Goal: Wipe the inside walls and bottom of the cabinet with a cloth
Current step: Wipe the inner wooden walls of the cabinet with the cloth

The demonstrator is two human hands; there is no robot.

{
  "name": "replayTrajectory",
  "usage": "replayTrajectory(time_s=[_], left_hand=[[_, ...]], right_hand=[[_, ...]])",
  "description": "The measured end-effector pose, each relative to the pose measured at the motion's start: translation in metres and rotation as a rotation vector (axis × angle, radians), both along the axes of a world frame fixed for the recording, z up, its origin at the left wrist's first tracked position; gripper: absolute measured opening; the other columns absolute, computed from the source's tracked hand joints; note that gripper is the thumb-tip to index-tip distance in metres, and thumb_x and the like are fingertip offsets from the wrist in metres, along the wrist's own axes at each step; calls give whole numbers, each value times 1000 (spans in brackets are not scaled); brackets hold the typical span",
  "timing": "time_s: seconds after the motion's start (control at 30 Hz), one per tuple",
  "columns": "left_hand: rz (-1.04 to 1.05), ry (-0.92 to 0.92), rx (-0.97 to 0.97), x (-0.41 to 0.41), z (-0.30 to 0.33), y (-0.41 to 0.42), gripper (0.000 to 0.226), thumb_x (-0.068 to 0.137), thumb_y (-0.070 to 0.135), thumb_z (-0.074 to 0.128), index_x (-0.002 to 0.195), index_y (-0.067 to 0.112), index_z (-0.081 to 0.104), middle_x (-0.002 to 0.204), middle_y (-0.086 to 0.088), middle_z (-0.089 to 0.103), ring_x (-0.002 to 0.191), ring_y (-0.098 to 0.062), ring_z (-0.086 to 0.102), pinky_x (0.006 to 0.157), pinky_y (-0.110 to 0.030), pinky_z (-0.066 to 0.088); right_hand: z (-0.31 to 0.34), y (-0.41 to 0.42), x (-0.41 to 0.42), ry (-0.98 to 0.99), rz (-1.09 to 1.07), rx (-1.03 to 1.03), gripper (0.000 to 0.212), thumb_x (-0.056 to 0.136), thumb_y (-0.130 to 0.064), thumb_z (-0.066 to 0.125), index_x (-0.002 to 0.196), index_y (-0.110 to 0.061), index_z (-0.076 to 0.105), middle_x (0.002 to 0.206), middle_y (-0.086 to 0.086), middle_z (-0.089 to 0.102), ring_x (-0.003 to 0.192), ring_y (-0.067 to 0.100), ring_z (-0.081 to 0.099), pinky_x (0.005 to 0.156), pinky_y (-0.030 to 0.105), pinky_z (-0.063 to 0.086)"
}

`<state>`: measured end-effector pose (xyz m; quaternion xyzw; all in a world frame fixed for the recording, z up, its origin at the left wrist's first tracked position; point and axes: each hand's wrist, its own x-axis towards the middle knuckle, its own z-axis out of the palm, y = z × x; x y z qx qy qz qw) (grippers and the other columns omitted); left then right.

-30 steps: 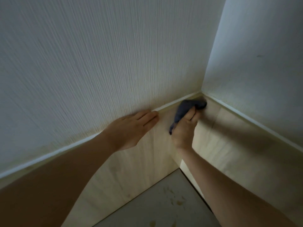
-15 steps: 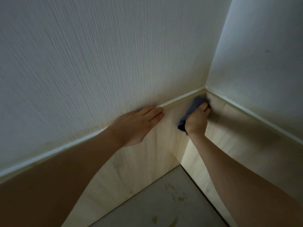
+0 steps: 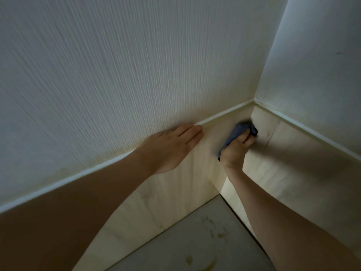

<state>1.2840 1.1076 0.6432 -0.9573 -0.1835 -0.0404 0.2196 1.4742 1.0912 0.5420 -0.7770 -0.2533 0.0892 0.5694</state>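
Note:
I look down into an open cabinet with pale wood walls and a grey bottom marked by brownish stains. My right hand grips a bunched blue cloth and presses it against the inner wall close to the far corner, just below the top rim. My left hand lies flat with straight fingers on the cabinet's white top edge, fingertips pointing toward the corner. Most of the cloth is hidden under my fingers.
Textured white wallpaper rises behind the cabinet on the left, and a smooth white wall stands on the right. The right inner wall of the cabinet is in shadow.
My right hand slid the cloth up into the corner, then came back down and left a little along the wall. The left hand stayed planted on the rim.

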Motion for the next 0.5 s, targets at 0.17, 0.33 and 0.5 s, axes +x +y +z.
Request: replayTrajectory(time_s=[0.17,0.33,0.5], left_hand=[[-2,49,-4,0,0,-1,64,87,8,15,150,4,7,155,-8,16,140,-25,22,109,-33,32],[38,118,-52,2,-1,-1,61,100,8,26,149,6,-9,158,-8,-2,145,-25,5,116,-33,17],[41,103,-25,2,2,-2,66,84,7,20,149,1,10,155,-13,18,140,-26,25,108,-31,33]], right_hand=[[-2,-5,-5,218,97,-97,63,92,-1,40,149,-4,12,150,24,14,132,44,26,104,46,30],[1,-14,-39,-151,102,49,43,98,-48,37,137,-29,33,130,0,49,119,16,51,96,20,43],[-11,-8,2,18,-20,-75,39,103,-26,30,139,-10,30,121,4,48,108,22,50,92,32,37]])
